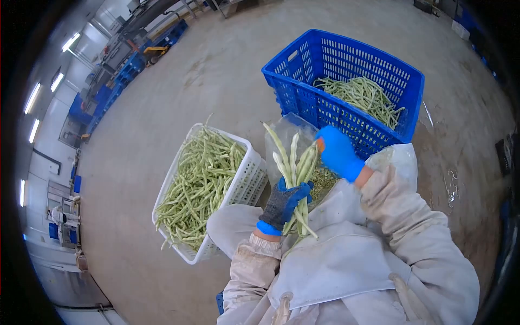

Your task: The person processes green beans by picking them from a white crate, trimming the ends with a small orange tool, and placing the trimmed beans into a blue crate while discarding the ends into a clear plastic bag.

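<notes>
My left hand (287, 204), in a grey and blue glove, is wrapped round a bunch of long green beans (294, 162) that fan upward. Beside the bunch's upper right end is my right hand (338, 154) in a blue glove, its fingers closed together; an orange item shows at the fingertips, too small to name. Left of my knee, a white basket (250, 181) holds a heap of green beans (201, 181). Behind my hands stands a blue crate (344, 116) with more beans (365, 97) inside. Small green bits (323, 181) lie in a clear plastic bag (290, 127) between my legs.
The grey floor (141, 151) is wet at the right. Blue pallets (129, 67) and a yellow pallet jack (155, 52) stand at the upper left. Another person in white (64, 218) is far off at the left edge.
</notes>
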Available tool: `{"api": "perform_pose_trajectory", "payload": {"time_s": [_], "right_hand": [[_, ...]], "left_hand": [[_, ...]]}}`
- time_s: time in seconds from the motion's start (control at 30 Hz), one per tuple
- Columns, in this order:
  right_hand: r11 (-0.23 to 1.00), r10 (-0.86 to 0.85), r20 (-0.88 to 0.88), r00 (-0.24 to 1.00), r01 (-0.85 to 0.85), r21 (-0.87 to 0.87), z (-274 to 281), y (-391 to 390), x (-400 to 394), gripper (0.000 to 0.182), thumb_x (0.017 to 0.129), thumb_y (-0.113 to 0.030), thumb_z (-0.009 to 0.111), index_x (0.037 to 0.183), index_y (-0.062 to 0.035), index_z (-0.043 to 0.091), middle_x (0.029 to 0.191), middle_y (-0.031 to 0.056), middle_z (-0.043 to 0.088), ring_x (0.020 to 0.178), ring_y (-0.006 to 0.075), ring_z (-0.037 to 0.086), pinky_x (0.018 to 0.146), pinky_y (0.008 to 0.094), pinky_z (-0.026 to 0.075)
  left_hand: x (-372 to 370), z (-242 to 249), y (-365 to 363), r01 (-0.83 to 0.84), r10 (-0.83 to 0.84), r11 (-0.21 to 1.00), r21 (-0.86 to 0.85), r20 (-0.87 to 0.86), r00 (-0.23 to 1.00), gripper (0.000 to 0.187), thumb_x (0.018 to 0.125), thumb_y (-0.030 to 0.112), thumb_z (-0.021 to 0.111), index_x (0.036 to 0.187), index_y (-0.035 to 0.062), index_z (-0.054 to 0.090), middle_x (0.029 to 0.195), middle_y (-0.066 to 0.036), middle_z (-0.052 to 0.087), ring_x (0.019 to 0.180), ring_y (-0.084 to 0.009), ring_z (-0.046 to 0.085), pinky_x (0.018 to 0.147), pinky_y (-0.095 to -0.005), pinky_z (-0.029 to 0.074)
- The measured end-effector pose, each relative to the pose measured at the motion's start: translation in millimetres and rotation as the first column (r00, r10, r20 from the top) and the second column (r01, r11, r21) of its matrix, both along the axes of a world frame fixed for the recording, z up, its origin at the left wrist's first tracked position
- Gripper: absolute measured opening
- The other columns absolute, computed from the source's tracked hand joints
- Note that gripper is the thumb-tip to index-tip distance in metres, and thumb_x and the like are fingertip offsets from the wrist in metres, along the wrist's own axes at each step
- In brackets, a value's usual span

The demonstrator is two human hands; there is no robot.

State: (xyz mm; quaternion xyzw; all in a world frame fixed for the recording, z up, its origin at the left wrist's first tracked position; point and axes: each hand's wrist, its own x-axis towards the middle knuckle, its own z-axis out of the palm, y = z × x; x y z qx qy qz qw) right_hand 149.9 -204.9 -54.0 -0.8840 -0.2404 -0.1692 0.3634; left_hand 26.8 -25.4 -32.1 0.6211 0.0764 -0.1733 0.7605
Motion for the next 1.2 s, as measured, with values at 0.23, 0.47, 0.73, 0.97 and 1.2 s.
{"api": "perform_pose_trajectory", "payload": {"time_s": [0.23, 0.47, 0.73, 0.97, 1.2], "right_hand": [[0.988, 0.149, 0.183, 0.972, -0.153, 0.004, 29, -45, 36, 0.032, 0.074, 0.000, 0.054, 0.105, -0.0026, 0.059, 0.103, 0.0180, 0.055, 0.096, 0.0324, 0.052, 0.085, 0.0407, 0.043], [0.833, 0.531, -0.060, 0.845, -0.534, -0.143, 60, -10, 23, 0.029, 0.073, 0.001, 0.052, 0.101, -0.0036, 0.058, 0.087, 0.0129, 0.055, 0.083, 0.0313, 0.055, 0.073, 0.0389, 0.046], [0.879, 0.440, -0.011, 0.898, -0.433, -0.198, 36, -13, 21, 0.024, 0.075, 0.001, 0.053, 0.098, -0.0053, 0.056, 0.083, 0.0125, 0.055, 0.080, 0.0308, 0.055, 0.068, 0.0355, 0.044], [0.991, 0.013, -0.312, 0.950, 0.029, 0.131, 16, -52, 64, 0.024, 0.084, -0.004, 0.055, 0.107, -0.0048, 0.056, 0.107, 0.0116, 0.058, 0.092, 0.0261, 0.056, 0.077, 0.0352, 0.045], [0.703, 0.661, 0.208, 0.721, -0.499, -0.507, 129, -9, 23, 0.042, 0.075, -0.001, 0.054, 0.116, -0.0073, 0.054, 0.117, 0.0170, 0.052, 0.101, 0.0334, 0.054, 0.080, 0.0405, 0.048]], "left_hand": [[-6, 5, 0, -0.010, 0.009, 0.999, -0.040, -0.022, 1.000, 0.051, 0.079, 0.010, 0.063, 0.125, 0.0037, 0.043, 0.097, -0.009, 0.061, 0.079, -0.0158, 0.060, 0.068, -0.0287, 0.052], [-5, 9, 2, 0.093, -0.093, 0.996, 0.003, -0.011, 0.996, 0.052, 0.079, 0.012, 0.063, 0.126, 0.0038, 0.042, 0.098, -0.010, 0.061, 0.077, -0.0152, 0.059, 0.068, -0.0291, 0.051], [-8, 12, 1, 0.114, -0.116, 0.991, -0.072, -0.021, 0.993, 0.054, 0.081, 0.015, 0.063, 0.128, 0.0028, 0.040, 0.098, -0.010, 0.060, 0.077, -0.0153, 0.059, 0.068, -0.0284, 0.050], [-12, 19, 3, 0.124, -0.123, 0.988, -0.092, 0.011, 0.992, 0.059, 0.081, 0.017, 0.064, 0.131, 0.0005, 0.037, 0.098, -0.011, 0.060, 0.075, -0.0141, 0.058, 0.068, -0.0276, 0.050], [-3, 14, -2, 0.233, -0.232, 0.970, 0.066, -0.018, 0.973, 0.035, 0.080, 0.018, 0.064, 0.109, 0.0010, 0.053, 0.080, -0.006, 0.059, 0.069, -0.0113, 0.056, 0.061, -0.0262, 0.046]]}}
